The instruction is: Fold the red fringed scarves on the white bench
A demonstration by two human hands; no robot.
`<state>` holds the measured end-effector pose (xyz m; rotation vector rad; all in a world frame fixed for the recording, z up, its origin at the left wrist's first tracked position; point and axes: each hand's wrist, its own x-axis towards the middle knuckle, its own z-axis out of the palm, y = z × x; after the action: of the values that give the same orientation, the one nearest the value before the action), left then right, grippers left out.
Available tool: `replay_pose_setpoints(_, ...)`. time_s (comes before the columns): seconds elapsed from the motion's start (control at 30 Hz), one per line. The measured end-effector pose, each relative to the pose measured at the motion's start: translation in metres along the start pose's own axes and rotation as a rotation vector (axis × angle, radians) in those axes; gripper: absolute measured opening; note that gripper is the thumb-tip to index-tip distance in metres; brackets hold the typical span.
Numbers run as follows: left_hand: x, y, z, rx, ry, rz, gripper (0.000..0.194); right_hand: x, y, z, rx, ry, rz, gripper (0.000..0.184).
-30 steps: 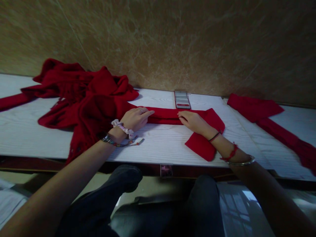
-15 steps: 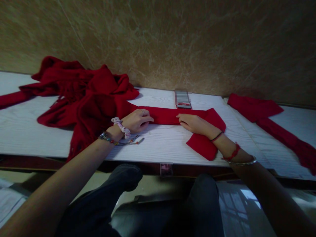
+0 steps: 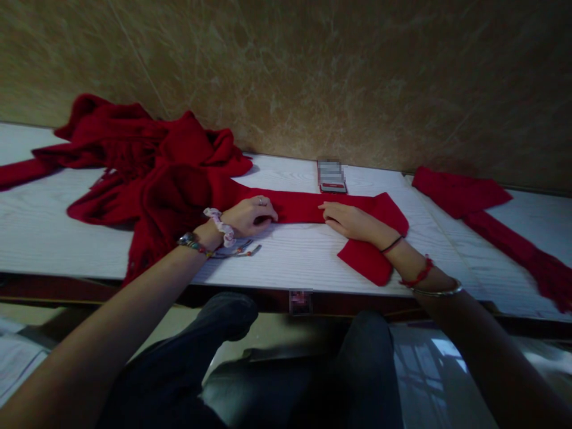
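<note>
Put the middle of the clock between the two hands. A long red cloth (image 3: pixel 297 207) lies flat there on the white table (image 3: pixel 286 262), like a thick ribbon. At 9 o'clock it runs into a big messy red heap (image 3: pixel 194 143), all lumps and folds. On the 3 o'clock side it bends over, and its short end points back toward the person at 4 o'clock.

The left hand (image 3: pixel 249 215) is on the cloth at 9 o'clock, with its fingers curled. I cannot tell if it pinches the cloth. It has a ring, and on its wrist are a pale frilly hair band (image 3: pixel 220 227) and a bead bracelet (image 3: pixel 198 245). The right hand (image 3: pixel 351 220) lies on the cloth at 3 o'clock, fingers close together and bent a little. I cannot tell if it grips any cloth. On that arm are a thin dark band, a red string (image 3: pixel 420 273) and a shiny bangle (image 3: pixel 440 291).

A phone (image 3: pixel 331 177) lies just past the cloth at 2 o'clock. More red cloth (image 3: pixel 460 189) lies well off at 3 o'clock, with fringe on one end. A brown wall (image 3: pixel 286 77) stands at 12 o'clock
</note>
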<state>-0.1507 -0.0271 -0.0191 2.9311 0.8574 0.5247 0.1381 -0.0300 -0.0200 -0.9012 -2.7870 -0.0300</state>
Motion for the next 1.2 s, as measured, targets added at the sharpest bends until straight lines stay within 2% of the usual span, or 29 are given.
replay_pose_setpoints(0.1,0.003,0.001,0.000,-0.006,-0.019,0.002,0.028,0.000,-0.001,-0.001,-0.018,0.010,-0.018,0.018)
replay_pose_setpoints(0.27,0.009,-0.003,0.009,0.037,0.107,-0.106,0.035,0.002,-0.002,0.001,0.003,0.012,0.000,0.025)
replay_pose_setpoints(0.3,0.010,-0.003,0.011,0.064,0.092,-0.123,0.037,0.002,-0.002,0.002,0.009,0.004,0.004,0.030)
replay_pose_setpoints(0.37,0.011,-0.003,0.016,0.123,-0.017,-0.166,0.040,0.002,-0.001,0.003,0.019,-0.026,-0.002,0.037)
replay_pose_setpoints(0.47,0.012,0.000,0.020,0.168,-0.203,-0.281,0.043,0.001,0.001,0.004,0.038,-0.093,-0.014,0.040)
replay_pose_setpoints(0.53,0.012,0.003,0.019,0.164,-0.270,-0.339,0.043,0.000,0.003,0.006,0.062,-0.126,-0.006,0.040)
replay_pose_setpoints(0.67,0.011,0.007,0.015,0.206,-0.281,-0.443,0.044,-0.001,0.005,0.004,0.126,-0.159,0.009,0.040)
replay_pose_setpoints(0.8,0.009,0.009,0.015,0.266,-0.268,-0.526,0.047,0.002,0.008,-0.007,0.201,-0.173,-0.009,0.037)
replay_pose_setpoints(0.87,0.009,0.009,0.017,0.279,-0.263,-0.531,0.048,0.010,0.009,-0.014,0.226,-0.114,0.009,0.034)
replay_pose_setpoints(0.93,0.009,0.008,0.018,0.280,-0.262,-0.526,0.049,0.026,0.005,-0.017,0.210,0.017,0.086,0.033)
replay_pose_setpoints(1.03,0.010,0.009,0.018,0.274,-0.259,-0.538,0.053,0.055,-0.009,-0.009,0.148,0.161,0.198,0.036)
replay_pose_setpoints(1.1,0.010,0.009,0.018,0.278,-0.246,-0.570,0.057,0.071,-0.021,0.004,0.112,0.114,0.224,0.042)
replay_pose_setpoints(1.2,0.009,0.009,0.017,0.291,-0.230,-0.645,0.063,0.076,-0.032,0.022,0.046,-0.049,0.260,0.051)
